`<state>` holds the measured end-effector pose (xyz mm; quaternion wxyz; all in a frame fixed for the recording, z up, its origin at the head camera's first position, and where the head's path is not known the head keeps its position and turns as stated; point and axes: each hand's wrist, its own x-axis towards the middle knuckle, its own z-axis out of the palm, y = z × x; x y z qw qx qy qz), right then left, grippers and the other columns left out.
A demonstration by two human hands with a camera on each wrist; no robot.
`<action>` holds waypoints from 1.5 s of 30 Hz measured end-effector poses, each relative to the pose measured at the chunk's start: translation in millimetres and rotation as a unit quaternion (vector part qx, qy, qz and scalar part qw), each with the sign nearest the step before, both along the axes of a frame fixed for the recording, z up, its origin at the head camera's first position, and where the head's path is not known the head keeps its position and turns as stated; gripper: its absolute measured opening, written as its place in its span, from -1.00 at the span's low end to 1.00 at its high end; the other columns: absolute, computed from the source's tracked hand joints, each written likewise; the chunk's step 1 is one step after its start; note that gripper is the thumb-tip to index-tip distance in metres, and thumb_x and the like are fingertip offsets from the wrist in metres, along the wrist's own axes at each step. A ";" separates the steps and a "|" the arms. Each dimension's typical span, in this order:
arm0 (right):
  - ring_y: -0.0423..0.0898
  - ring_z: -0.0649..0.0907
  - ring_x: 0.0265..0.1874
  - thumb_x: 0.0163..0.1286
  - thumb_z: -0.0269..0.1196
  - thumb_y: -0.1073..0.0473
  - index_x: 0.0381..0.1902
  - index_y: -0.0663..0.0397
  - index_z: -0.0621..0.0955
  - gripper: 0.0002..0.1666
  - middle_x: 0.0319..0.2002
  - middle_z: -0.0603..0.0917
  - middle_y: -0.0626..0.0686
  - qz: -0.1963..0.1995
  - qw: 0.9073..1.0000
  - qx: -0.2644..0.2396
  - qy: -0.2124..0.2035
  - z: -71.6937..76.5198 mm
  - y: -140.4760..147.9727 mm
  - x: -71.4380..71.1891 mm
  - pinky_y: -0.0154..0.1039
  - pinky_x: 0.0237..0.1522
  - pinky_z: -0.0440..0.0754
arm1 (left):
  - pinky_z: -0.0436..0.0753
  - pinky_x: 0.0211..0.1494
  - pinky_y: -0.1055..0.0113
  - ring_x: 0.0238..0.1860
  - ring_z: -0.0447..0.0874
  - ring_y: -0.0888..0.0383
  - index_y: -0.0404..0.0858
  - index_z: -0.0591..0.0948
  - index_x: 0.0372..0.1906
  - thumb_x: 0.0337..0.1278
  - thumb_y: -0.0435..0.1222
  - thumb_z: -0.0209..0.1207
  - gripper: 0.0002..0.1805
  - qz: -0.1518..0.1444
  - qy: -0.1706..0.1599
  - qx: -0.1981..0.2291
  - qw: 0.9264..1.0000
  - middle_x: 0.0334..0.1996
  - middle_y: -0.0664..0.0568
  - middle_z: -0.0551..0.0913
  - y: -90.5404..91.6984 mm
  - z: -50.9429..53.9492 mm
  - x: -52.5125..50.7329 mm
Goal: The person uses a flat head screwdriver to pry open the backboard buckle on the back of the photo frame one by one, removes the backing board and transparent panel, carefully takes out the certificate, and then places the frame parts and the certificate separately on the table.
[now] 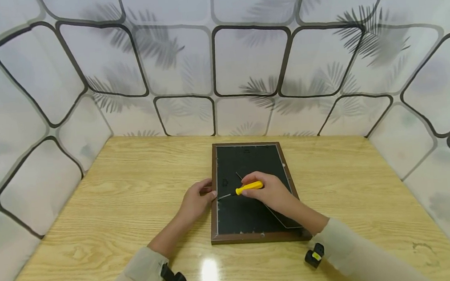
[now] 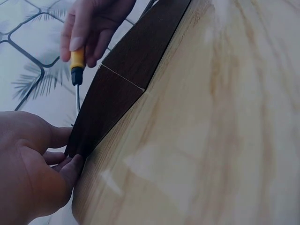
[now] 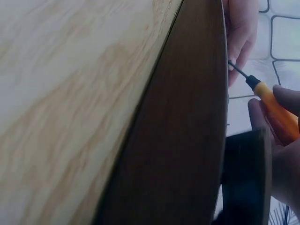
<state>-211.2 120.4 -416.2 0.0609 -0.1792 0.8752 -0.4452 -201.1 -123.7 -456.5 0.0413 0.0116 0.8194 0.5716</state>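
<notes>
A brown picture frame [image 1: 249, 237] with a black backing board [image 1: 239, 215] lies back side up on the table. My right hand [image 1: 273, 193] grips a screwdriver by its yellow handle [image 1: 253, 186]. Its metal shaft [image 1: 225, 196] slants left, and the tip meets the frame's inner left edge. At that same edge, my left hand [image 1: 194, 202] pinches the frame between thumb and fingers, close to the tip. The left wrist view shows these fingers [image 2: 61, 136] at the dark rim. A black stand flap [image 3: 246, 173] rises from the back, partly hidden under my right hand.
The frame lies on a light wood-grain table [image 1: 140, 179]. Patterned pale curtains [image 1: 250, 62] enclose the back and both sides. Small black wrist cameras [image 1: 174, 279] are strapped at both sleeves.
</notes>
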 end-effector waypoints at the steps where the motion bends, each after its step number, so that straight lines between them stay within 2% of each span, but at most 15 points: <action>1: -0.08 0.60 -0.22 0.31 0.42 0.13 0.00 -0.05 0.69 -0.71 -0.02 0.71 0.02 0.001 1.000 0.010 0.002 0.1 1.7 0.1 -0.31 -0.13 0.66 | 0.56 0.29 0.00 0.26 0.54 -0.13 -0.32 0.47 0.40 0.36 -0.39 0.21 -0.47 -0.001 0.002 -0.002 1.000 0.23 -0.21 0.57 -0.2 -0.1 0.1; 7: -0.11 0.59 -0.30 0.30 0.42 0.19 -0.05 -0.03 0.74 -0.75 -0.07 0.74 0.02 0.020 0.999 0.045 0.016 -3.1 11.2 -0.2 -0.33 -0.24 0.64 | 0.55 0.30 -0.01 0.26 0.54 -0.14 -0.33 0.47 0.39 0.36 -0.39 0.20 -0.48 -0.003 0.004 -0.001 1.000 0.23 -0.21 0.57 -1.0 -1.1 0.3; 15: -0.13 0.61 -0.28 0.31 0.41 0.21 -0.04 0.02 0.75 -0.74 -0.06 0.76 0.04 0.023 0.997 0.062 0.026 -7.5 19.4 0.3 -0.33 -0.24 0.65 | 0.54 0.30 -0.02 0.25 0.56 -0.14 -0.34 0.48 0.38 0.35 -0.40 0.20 -0.48 -0.004 0.011 -0.003 1.000 0.21 -0.22 0.59 -0.3 -2.8 0.1; 19: -0.10 0.64 -0.22 0.31 0.40 0.21 -0.02 0.03 0.76 -0.73 -0.04 0.76 0.06 0.009 0.998 0.050 0.022 -8.2 27.9 -3.6 -0.28 -0.16 0.67 | 0.54 0.31 -0.01 0.25 0.55 -0.13 -0.33 0.48 0.39 0.35 -0.39 0.21 -0.48 -0.004 0.006 -0.003 1.000 0.22 -0.21 0.58 0.5 -2.1 0.4; 25: -0.07 0.72 -0.15 0.37 0.36 0.17 0.06 0.11 0.72 -0.67 0.00 0.74 0.14 -0.026 0.999 0.002 -0.026 -8.0 47.9 -15.0 -0.27 -0.10 0.68 | 0.55 0.31 -0.03 0.26 0.55 -0.16 -0.35 0.46 0.40 0.37 -0.39 0.20 -0.47 -0.013 0.014 -0.010 1.000 0.24 -0.23 0.57 -0.1 -1.7 1.6; 30: -0.05 0.71 -0.11 0.41 0.34 0.09 0.11 0.09 0.69 -0.63 0.04 0.71 0.15 -0.060 0.997 -0.005 -0.047 -8.3 63.4 -27.2 -0.24 -0.07 0.67 | 0.54 0.31 -0.03 0.27 0.54 -0.17 -0.37 0.44 0.41 0.37 -0.38 0.20 -0.46 -0.014 0.017 -0.013 1.000 0.28 -0.24 0.54 -1.5 -1.7 2.0; 34: -0.03 0.73 -0.09 0.42 0.33 0.09 0.15 0.13 0.67 -0.59 0.06 0.71 0.19 -0.083 0.995 -0.020 -0.060 -9.4 72.4 -37.7 -0.23 -0.05 0.69 | 0.55 0.29 -0.05 0.26 0.55 -0.19 -0.39 0.44 0.40 0.37 -0.39 0.20 -0.46 -0.015 0.023 -0.018 0.999 0.26 -0.27 0.55 -4.5 -1.2 7.0; 41: -0.12 0.74 -0.13 0.44 0.31 0.11 0.20 0.21 0.63 -0.55 0.08 0.69 0.24 -0.096 0.992 -0.040 -0.072 -15.6 87.2 -50.7 -0.37 -0.20 0.64 | 0.59 0.25 -0.01 0.24 0.57 -0.17 -0.37 0.46 0.39 0.36 -0.39 0.20 -0.47 -0.028 0.014 -0.011 0.999 0.21 -0.22 0.59 -5.6 1.3 21.9; 45: -0.16 0.72 -0.15 0.45 0.30 0.10 0.19 0.20 0.64 -0.56 0.09 0.69 0.23 -0.101 0.991 -0.041 -0.075 -19.8 88.9 -54.5 -0.39 -0.14 0.66 | 0.62 0.21 0.02 0.23 0.57 -0.14 -0.33 0.46 0.40 0.36 -0.40 0.20 -0.46 -0.037 0.014 0.000 0.999 0.20 -0.19 0.60 -4.4 4.1 26.6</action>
